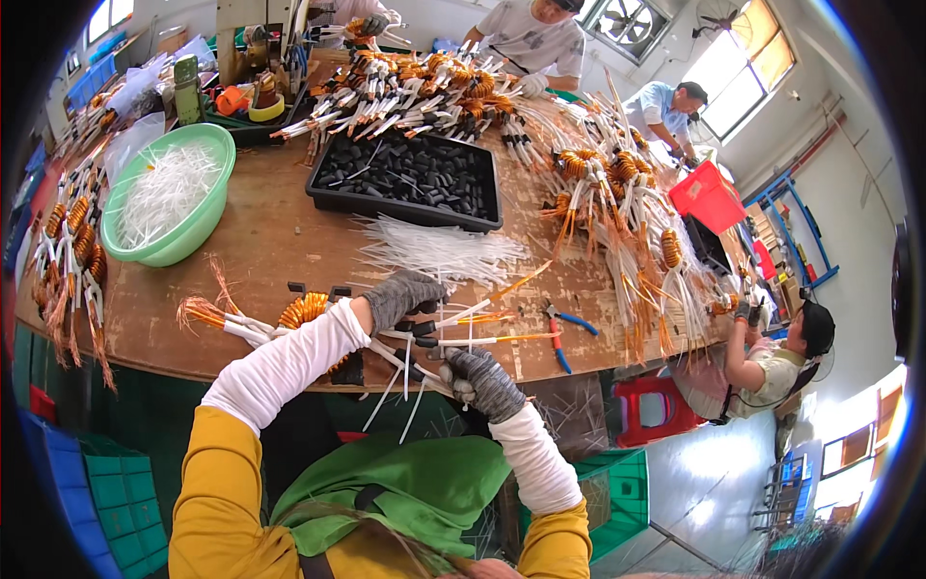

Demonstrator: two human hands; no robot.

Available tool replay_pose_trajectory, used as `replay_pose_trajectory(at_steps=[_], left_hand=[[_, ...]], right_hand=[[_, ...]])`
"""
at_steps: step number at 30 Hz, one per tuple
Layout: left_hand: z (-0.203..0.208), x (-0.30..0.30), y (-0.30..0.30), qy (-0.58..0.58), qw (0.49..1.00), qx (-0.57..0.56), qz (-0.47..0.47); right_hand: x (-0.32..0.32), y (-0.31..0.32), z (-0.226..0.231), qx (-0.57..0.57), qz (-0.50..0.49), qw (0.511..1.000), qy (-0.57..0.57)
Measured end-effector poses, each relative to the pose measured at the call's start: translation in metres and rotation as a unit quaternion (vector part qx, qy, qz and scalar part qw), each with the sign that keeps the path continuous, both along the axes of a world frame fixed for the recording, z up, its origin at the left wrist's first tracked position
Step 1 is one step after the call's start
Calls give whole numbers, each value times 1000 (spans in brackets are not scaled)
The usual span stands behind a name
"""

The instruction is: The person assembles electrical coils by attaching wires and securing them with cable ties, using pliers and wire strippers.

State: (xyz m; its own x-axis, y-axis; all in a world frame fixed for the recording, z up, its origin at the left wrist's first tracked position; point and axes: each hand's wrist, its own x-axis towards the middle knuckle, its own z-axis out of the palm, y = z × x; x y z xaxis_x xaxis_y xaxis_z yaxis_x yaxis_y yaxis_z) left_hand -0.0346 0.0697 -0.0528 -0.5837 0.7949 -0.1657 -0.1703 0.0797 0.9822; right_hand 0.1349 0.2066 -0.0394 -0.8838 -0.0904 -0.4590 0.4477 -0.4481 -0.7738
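At the near table edge lies a wire-wound ring coil (303, 310) with copper-coloured windings and white-sleeved leads (388, 355), some ending in bare copper strands. My left hand (400, 297), in a grey glove, is closed at the upper leads, beside short black sleeves. Lower and to the right, my right hand (485, 384), also gloved, has its fingers curled round the lower leads. Thin white cable ties (407, 367) cross the leads, and several tails hang toward me. My fingers partly hide the grip points. Red-and-blue pliers (559, 338) lie right of my hands.
Ahead lie a loose pile of white cable ties (444, 253) and a black tray (405, 183) of black sleeves. A green basin (207, 207) of cable ties stands left. Coils heap up at the back (424, 92) and right (617, 183). Co-workers sit around the table; a red stool (656, 410) stands right.
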Motion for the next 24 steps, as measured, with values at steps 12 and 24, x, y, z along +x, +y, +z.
replay_pose_trajectory(at_steps=[12,24], left_hand=[[33,42,-28,-36,994,99,23],[23,73,-37,469,868,56,152]], right_hand=[[3,-20,23,177,-15,984,1],[10,-27,22,51,-66,996,-24]])
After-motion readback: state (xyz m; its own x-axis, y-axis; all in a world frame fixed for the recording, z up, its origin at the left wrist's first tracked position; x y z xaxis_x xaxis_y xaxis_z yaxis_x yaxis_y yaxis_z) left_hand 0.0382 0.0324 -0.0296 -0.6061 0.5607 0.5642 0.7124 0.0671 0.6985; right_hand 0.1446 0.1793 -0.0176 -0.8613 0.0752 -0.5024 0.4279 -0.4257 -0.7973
